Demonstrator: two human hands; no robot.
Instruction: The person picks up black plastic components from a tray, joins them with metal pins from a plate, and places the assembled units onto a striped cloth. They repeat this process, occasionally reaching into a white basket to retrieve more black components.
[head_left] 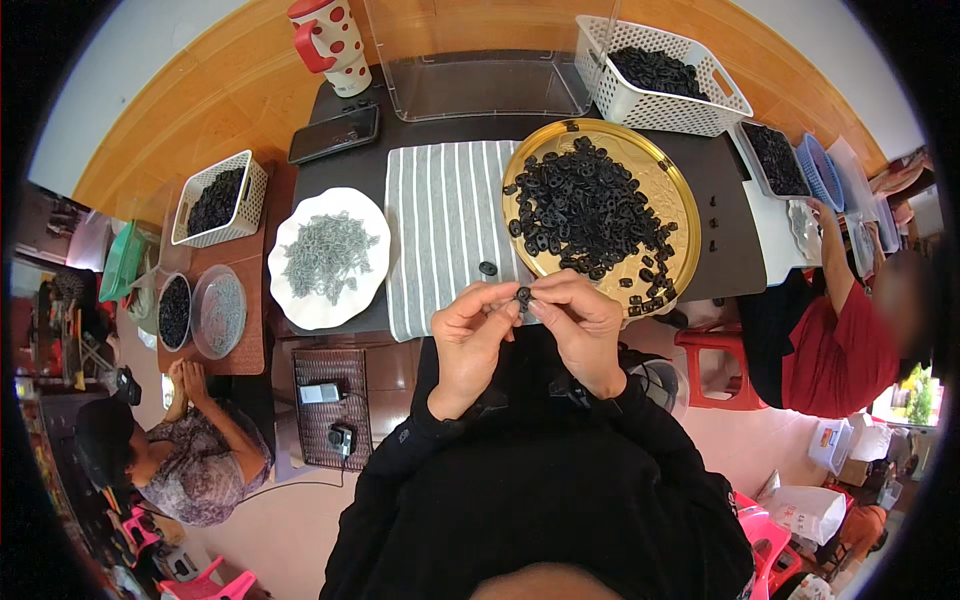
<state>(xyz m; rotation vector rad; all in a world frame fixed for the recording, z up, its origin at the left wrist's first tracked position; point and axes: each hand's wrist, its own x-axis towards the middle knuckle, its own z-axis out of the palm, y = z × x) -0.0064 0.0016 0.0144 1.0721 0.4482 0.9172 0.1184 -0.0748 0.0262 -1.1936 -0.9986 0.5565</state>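
Near the table's front edge, my left hand (468, 338) and my right hand (583, 335) meet with closed fingertips. Between them they pinch a small black oval part (523, 294) with holes; its finer details are too small to tell. A similar black piece (487, 268) lies by itself on the grey striped cloth (430, 220), just beyond my left fingers. Beyond my right hand stands a round gold tray (684, 215) heaped with such black pieces (585, 195). Left of the cloth, a white scalloped plate (283, 285) holds a pile of small clear-grey pieces (335, 255).
Along the back are a spotted red-handled tumbler (345, 60), a dark phone (335, 133), a clear plastic box (490, 85) and a white basket (680, 110) of black parts. People sit at left (200, 470) and right (835, 350). A red stool (715, 365) stands at right.
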